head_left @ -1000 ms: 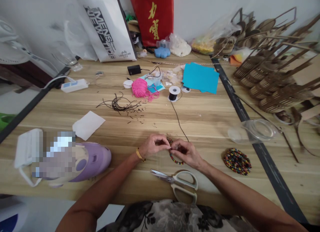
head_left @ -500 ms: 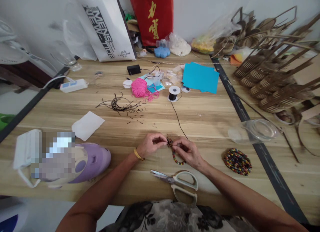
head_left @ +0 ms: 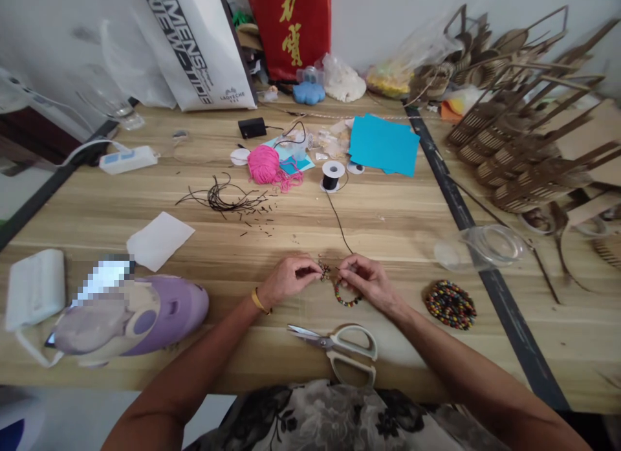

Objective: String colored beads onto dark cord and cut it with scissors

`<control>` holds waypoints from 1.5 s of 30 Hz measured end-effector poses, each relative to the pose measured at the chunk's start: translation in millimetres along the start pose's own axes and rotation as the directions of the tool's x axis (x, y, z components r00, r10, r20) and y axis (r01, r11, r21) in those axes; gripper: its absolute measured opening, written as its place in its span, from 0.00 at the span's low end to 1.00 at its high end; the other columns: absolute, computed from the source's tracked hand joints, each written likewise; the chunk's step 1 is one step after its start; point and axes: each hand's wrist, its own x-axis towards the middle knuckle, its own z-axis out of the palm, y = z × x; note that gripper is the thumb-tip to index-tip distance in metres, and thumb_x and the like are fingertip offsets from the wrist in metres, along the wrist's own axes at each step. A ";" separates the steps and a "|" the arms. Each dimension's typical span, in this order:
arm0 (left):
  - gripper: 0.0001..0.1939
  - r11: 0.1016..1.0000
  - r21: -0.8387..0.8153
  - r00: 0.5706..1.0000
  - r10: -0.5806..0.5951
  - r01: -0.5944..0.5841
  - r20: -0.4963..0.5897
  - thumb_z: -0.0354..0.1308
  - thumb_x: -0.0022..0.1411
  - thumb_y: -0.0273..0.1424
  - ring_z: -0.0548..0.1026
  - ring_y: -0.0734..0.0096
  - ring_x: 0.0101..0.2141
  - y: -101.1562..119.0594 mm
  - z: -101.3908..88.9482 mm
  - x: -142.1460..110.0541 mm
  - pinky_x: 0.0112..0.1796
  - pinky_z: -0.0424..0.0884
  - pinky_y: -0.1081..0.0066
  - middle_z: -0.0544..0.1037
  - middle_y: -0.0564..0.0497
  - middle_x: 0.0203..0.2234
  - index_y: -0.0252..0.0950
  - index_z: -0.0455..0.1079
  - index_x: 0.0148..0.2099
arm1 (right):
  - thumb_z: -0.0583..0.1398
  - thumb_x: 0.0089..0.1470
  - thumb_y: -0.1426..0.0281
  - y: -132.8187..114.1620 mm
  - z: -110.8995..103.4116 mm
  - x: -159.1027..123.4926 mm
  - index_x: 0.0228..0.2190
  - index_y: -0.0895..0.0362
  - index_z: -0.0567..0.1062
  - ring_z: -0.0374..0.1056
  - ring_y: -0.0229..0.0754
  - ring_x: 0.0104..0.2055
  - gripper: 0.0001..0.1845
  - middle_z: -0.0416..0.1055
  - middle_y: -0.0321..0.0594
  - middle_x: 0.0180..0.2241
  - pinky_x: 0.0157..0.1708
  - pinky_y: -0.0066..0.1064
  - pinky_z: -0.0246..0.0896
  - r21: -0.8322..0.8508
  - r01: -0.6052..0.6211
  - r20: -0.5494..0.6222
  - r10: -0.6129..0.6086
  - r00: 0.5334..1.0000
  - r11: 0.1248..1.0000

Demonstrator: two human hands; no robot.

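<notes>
My left hand [head_left: 291, 276] has its thumb and forefinger pinched together at the edge of a small heap of loose beads [head_left: 325, 268]. What is between its fingertips is too small to make out. My right hand [head_left: 371, 284] pinches a thin black cord [head_left: 339, 223], which runs back to a spool [head_left: 332, 176]. Below its fingers, a curved string of multicoloured beads [head_left: 347, 301] lies on the table. Open-bladed scissors with pale handles [head_left: 352, 344] rest in front of both hands.
A coil of multicoloured beads [head_left: 451, 305] lies right of my right arm. Cut black cords [head_left: 223, 197], pink yarn [head_left: 264, 165] and blue sheets [head_left: 385, 144] are farther back. A purple-and-cream device [head_left: 165, 314] stands left. Woven baskets [head_left: 519, 173] crowd the right side.
My hands have drawn slightly apart, my right fingers moving off the loose beads, which now show more plainly between them. The whole view has shifted a little.
</notes>
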 end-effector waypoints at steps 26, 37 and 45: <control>0.07 0.999 -0.040 0.999 -0.028 0.027 -0.016 0.57 0.59 0.29 0.75 0.71 0.31 -0.9 -1.5 -1.3 0.34 0.68 0.73 0.80 0.47 0.30 0.32 0.75 0.34 | 0.56 0.55 0.63 -3.8 -65.3 17.0 0.30 0.60 0.70 0.58 0.34 0.24 0.11 0.65 0.34 0.24 0.25 0.25 0.53 -0.581 0.038 -0.028 -0.067 0.997 0.813; 0.07 0.997 -0.054 0.999 -0.050 0.050 -0.012 0.57 0.58 0.29 0.74 0.72 0.29 -1.8 -3.2 -0.3 0.32 0.67 0.75 0.80 0.48 0.29 0.32 0.75 0.33 | 0.55 0.56 0.65 1.4 -66.8 16.8 0.30 0.58 0.70 0.60 0.36 0.26 0.10 0.67 0.35 0.25 0.27 0.25 0.53 -0.667 0.069 0.005 -0.088 0.996 0.742; 0.09 0.995 -0.058 0.994 -0.079 0.075 -0.081 0.57 0.59 0.31 0.74 0.72 0.28 -5.1 -6.6 -0.1 0.31 0.67 0.75 0.80 0.48 0.28 0.31 0.75 0.33 | 0.54 0.57 0.65 -3.7 -62.7 13.6 0.30 0.58 0.70 0.60 0.36 0.27 0.10 0.68 0.36 0.26 0.27 0.26 0.54 -0.660 0.058 -0.016 -0.090 0.996 0.749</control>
